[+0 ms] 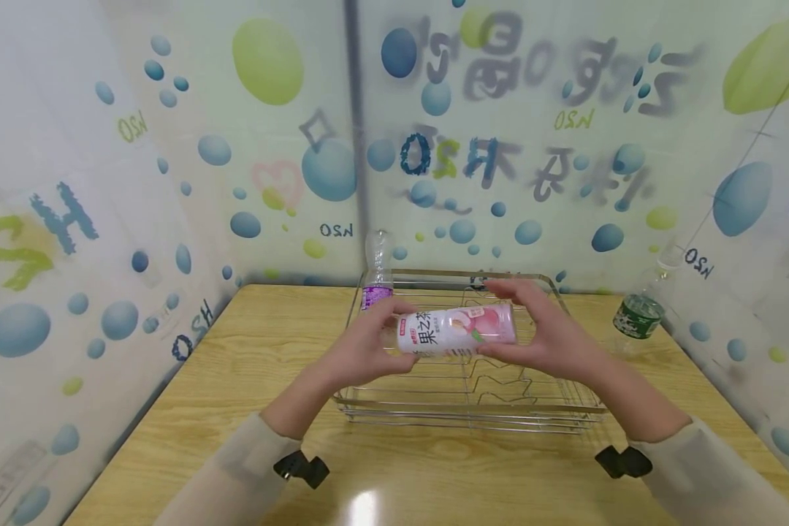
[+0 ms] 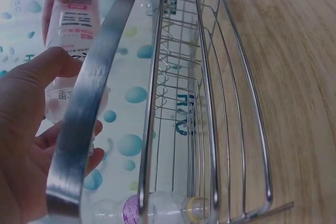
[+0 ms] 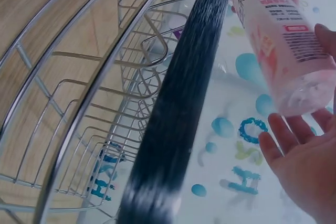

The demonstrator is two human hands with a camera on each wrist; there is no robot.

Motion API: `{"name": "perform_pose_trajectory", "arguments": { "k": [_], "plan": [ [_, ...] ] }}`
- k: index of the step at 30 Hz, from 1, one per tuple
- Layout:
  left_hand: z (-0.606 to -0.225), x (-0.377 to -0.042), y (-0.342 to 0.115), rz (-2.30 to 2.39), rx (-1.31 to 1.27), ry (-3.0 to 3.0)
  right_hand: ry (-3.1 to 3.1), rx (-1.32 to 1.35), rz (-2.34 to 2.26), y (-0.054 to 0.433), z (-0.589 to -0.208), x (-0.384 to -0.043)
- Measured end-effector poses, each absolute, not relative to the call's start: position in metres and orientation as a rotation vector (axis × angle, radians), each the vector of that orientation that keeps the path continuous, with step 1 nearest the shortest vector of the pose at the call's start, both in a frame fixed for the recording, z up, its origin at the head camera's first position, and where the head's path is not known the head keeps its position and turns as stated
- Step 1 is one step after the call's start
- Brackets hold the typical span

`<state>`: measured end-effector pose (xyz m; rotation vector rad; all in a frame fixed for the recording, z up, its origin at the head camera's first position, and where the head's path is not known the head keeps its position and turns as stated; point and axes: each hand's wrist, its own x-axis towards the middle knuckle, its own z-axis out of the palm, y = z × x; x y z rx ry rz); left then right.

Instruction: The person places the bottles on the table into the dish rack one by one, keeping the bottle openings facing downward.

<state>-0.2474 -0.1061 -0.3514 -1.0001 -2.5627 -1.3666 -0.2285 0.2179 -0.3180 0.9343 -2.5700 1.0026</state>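
Observation:
A plastic drink bottle [image 1: 456,329] with a pink and white peach label lies sideways in the air above a wire rack [image 1: 467,420]. My left hand [image 1: 364,347] holds its clear left end between thumb and fingers. Around its base end is my right hand [image 1: 552,336], spread wide. The right thumb touches the bottle, while the upper fingers stand apart from it. In the right wrist view the bottle [image 3: 289,40] shows its clear base, with the right hand's fingers [image 3: 286,135] below it. The left wrist view shows the left thumb against the bottle [image 2: 79,19]; the rack's rim hides part of it.
A clear bottle with a purple label [image 1: 377,292] stands at the rack's back left corner. Right of the rack, a bottle with a green label [image 1: 639,315] stands on the wooden table [image 1: 237,372]. Bubble-patterned curtains [image 1: 289,146] enclose the table at the back and sides.

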Motion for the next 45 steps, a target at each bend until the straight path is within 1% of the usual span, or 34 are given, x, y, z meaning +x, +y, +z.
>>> {"name": "perform_pose_trajectory", "arguments": {
  "k": [7,15,20,27,34,41,45],
  "plan": [
    [-0.354,-0.247,-0.11,-1.526,-0.921,-2.562,-2.611,0.907,1.158,0.223,-0.32,-0.229],
    [-0.362,-0.249,-0.107,-1.555,-0.891,-2.643,-2.508,0.93,1.315,0.215,-0.32,-0.231],
    [-0.367,-0.247,-0.1,-1.501,-0.944,-2.682,-2.438,0.95,1.419,0.205,-0.314,-0.233],
    [-0.367,-0.248,-0.095,-1.522,-0.995,-2.645,-2.397,0.976,1.448,0.198,-0.309,-0.236],
    [-0.363,-0.248,-0.092,-1.631,-0.967,-2.625,-2.417,0.897,1.46,0.193,-0.307,-0.239],
    [-0.361,-0.246,-0.089,-1.798,-0.903,-2.613,-2.422,0.865,1.695,0.185,-0.313,-0.24],
    [-0.36,-0.246,-0.088,-1.855,-0.896,-2.595,-2.444,0.856,1.74,0.181,-0.32,-0.242]
  ]
}}
